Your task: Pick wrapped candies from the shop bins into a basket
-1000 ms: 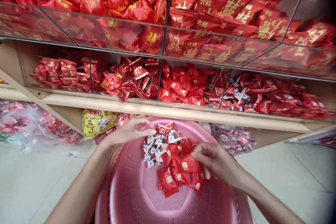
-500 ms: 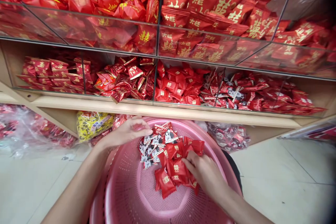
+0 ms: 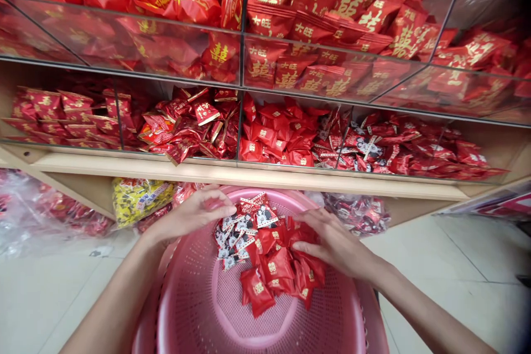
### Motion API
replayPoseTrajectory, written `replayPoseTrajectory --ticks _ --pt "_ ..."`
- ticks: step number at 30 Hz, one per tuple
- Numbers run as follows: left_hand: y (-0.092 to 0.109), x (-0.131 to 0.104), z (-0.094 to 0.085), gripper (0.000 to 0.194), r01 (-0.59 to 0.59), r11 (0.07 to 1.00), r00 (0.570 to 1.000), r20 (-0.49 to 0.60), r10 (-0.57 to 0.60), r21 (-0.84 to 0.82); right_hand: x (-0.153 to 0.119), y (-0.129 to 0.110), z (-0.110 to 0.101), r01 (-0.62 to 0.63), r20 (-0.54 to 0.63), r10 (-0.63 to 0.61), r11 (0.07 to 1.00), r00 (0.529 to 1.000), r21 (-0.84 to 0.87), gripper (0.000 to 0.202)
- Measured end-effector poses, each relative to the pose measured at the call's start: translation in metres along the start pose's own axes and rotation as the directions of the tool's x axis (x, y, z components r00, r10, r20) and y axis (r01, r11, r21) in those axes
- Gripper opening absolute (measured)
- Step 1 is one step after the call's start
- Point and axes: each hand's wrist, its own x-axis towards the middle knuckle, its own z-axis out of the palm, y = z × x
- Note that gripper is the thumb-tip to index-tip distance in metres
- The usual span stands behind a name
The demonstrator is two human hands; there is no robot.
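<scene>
A pink plastic basket stands below the shelves. Inside it, red packets with gold print lie in a pile at the right, beside white, black and red packets at the upper left. My left hand is at the basket's upper left rim, fingers apart, its fingertips close to the patterned packets and nothing held. Over the right side of the red pile, my right hand has its fingers spread, touching the packets without gripping one.
Shelf bins full of red packets run above the basket, behind clear panels and a wooden ledge. Under the ledge lie a yellow bag and clear bags of red packets. Pale floor tiles flank the basket.
My right hand has opened from a closed pose and moved up and slightly right over the red packets. My left hand is nearly unchanged. The view has shifted slightly.
</scene>
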Motion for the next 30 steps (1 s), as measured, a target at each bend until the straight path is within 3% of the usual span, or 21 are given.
replayPoseTrajectory --ticks 5,10,14,21,30 --pt "-0.005 0.001 0.0 0.027 -0.004 0.999 1.0 -0.01 0.004 0.044 0.005 0.006 0.007 -0.037 0.044 0.036 0.999 0.998 0.026 0.024" --pt "-0.006 0.003 -0.001 0.028 0.012 0.999 1.0 -0.018 -0.011 0.05 0.004 0.014 0.003 -0.095 0.038 0.09 0.974 0.995 0.205 0.024" --pt "-0.005 0.002 0.0 0.028 0.032 0.998 0.999 -0.022 -0.031 0.057 0.001 0.023 0.0 -0.114 0.007 0.116 0.961 0.993 0.253 0.026" --pt "-0.004 0.002 0.001 0.029 0.025 0.999 1.0 -0.016 -0.024 0.035 -0.004 0.026 0.006 -0.003 -0.147 0.008 0.999 0.989 0.033 0.026" --pt "-0.012 0.001 -0.001 0.034 0.009 0.999 1.0 -0.022 -0.008 0.037 -0.013 0.026 0.018 0.071 -0.058 -0.071 0.997 0.996 -0.008 0.028"
